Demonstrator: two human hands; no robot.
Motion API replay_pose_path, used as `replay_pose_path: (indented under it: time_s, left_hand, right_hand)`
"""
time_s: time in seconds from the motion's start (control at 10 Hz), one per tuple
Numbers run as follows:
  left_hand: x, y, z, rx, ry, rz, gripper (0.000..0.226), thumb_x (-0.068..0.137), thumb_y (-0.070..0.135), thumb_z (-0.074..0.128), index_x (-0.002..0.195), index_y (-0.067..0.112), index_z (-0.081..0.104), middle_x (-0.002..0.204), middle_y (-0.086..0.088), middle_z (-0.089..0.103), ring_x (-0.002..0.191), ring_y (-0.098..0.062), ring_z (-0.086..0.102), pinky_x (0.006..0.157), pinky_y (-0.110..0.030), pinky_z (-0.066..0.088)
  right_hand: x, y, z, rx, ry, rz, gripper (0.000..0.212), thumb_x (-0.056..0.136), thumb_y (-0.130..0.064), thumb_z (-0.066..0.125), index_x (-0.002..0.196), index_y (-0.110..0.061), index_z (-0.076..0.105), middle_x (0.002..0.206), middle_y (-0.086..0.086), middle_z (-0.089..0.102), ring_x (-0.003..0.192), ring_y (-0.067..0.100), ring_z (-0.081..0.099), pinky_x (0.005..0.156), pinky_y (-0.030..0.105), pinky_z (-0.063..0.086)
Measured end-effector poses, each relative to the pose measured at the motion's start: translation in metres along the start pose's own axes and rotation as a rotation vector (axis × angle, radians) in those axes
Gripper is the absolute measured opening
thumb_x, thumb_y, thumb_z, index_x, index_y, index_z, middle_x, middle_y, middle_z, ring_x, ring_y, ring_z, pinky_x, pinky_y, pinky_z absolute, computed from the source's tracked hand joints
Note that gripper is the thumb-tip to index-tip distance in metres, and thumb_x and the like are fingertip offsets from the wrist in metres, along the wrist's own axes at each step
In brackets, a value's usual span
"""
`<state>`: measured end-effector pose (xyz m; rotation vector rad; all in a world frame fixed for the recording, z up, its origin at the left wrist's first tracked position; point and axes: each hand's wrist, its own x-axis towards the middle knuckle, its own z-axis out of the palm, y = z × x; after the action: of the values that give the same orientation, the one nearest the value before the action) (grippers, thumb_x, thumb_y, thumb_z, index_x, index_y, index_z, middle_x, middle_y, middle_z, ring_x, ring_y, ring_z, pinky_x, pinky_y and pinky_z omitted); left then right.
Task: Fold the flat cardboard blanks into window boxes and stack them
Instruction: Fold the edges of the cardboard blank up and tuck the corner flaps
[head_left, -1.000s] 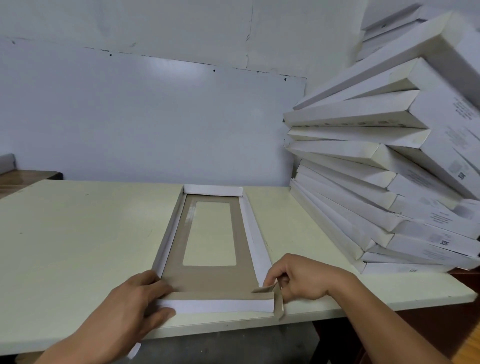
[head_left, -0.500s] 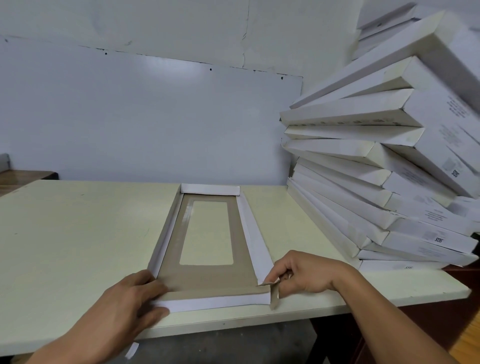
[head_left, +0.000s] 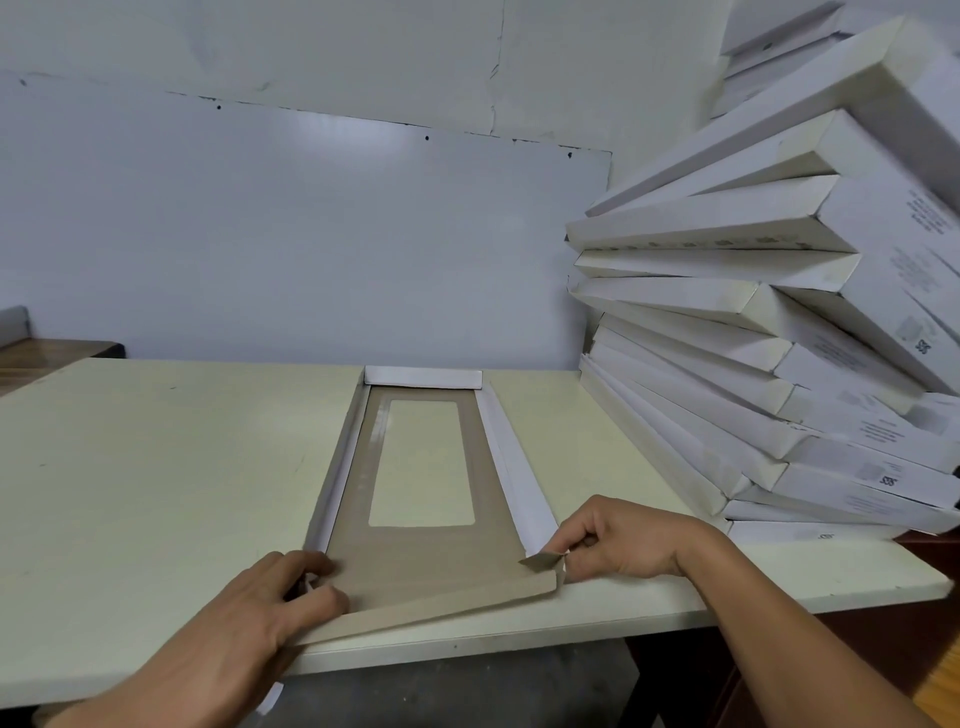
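At near table edge: blank lying lengthwise near-to-far. Right hand pinching corner tab at near-right; left hand pressing near flap at near-left, fingers fairly straight. Stacked boxes far right.

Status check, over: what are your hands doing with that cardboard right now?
Left hand presses blank's near left corner. Right hand pinches corner tab. Near flap half folded. Finished stack leaning at right, apart.
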<state>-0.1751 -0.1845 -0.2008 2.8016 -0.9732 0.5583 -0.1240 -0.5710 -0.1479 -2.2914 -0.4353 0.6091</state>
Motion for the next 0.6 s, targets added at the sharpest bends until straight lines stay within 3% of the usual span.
replay_pose_path:
  time_s: [0.1, 0.2, 0.3, 0.4, 0.5, 0.6]
  left_hand:
    - [0.0, -0.001, 0.001, 0.023, -0.032, -0.016, 0.038, 0.071, 0.036, 0.038, 0.107, 0.038, 0.049, 0.099, 0.011, 0.07, 0.081, -0.005, 0.069, 0.06, -0.005, 0.037]
    - [0.002, -0.007, 0.0, -0.064, -0.042, -0.037, 0.033, 0.081, 0.03, 0.043, 0.111, 0.043, 0.048, 0.118, 0.02, 0.058, 0.099, 0.001, 0.061, 0.078, -0.007, 0.037]
    - [-0.006, -0.012, 0.004, -0.094, 0.015, -0.028, 0.033, 0.091, 0.028, 0.051, 0.109, 0.054, 0.041, 0.133, 0.027, 0.036, 0.112, 0.004, 0.042, 0.089, -0.011, 0.034]
    - [-0.003, -0.008, 0.001, -0.101, -0.024, -0.026, 0.037, 0.087, 0.026, 0.058, 0.107, 0.053, 0.042, 0.13, 0.022, 0.043, 0.104, 0.0, 0.048, 0.085, -0.013, 0.041]
    - [-0.003, -0.006, -0.001, -0.065, -0.068, -0.044, 0.033, 0.087, 0.027, 0.05, 0.107, 0.053, 0.044, 0.127, 0.019, 0.046, 0.099, -0.001, 0.05, 0.08, -0.013, 0.042]
    - [-0.001, -0.007, -0.002, -0.027, -0.099, -0.032, 0.032, 0.078, 0.032, 0.052, 0.104, 0.05, 0.045, 0.117, 0.014, 0.054, 0.085, -0.001, 0.054, 0.067, -0.011, 0.044]
  right_hand:
    - [0.001, 0.002, 0.001, 0.05, 0.0, 0.006, 0.032, 0.079, -0.036, 0.072, 0.11, -0.03, 0.077, 0.116, -0.009, 0.073, 0.114, 0.01, 0.065, 0.108, 0.034, 0.046]
    - [0.002, 0.004, 0.001, 0.092, -0.003, 0.004, 0.035, 0.078, -0.038, 0.074, 0.11, -0.027, 0.077, 0.117, -0.006, 0.073, 0.116, 0.013, 0.064, 0.109, 0.035, 0.046]
    - [0.004, 0.007, 0.001, 0.079, 0.027, -0.006, 0.029, 0.081, -0.035, 0.073, 0.108, -0.026, 0.078, 0.113, 0.004, 0.074, 0.11, 0.015, 0.066, 0.108, 0.04, 0.046]
    - [0.003, 0.007, 0.003, 0.079, 0.05, -0.024, 0.021, 0.087, -0.033, 0.071, 0.104, -0.023, 0.079, 0.094, 0.012, 0.071, 0.086, 0.011, 0.058, 0.093, 0.036, 0.05]
    - [0.001, 0.005, 0.004, 0.069, 0.04, -0.057, 0.015, 0.092, -0.035, 0.066, 0.09, -0.026, 0.079, 0.071, -0.006, 0.053, 0.07, 0.01, 0.044, 0.072, 0.026, 0.037]
    - [0.0, 0.005, 0.004, 0.048, 0.052, -0.067, 0.021, 0.094, -0.035, 0.064, 0.077, -0.038, 0.075, 0.069, -0.015, 0.058, 0.069, 0.006, 0.05, 0.073, 0.021, 0.042]
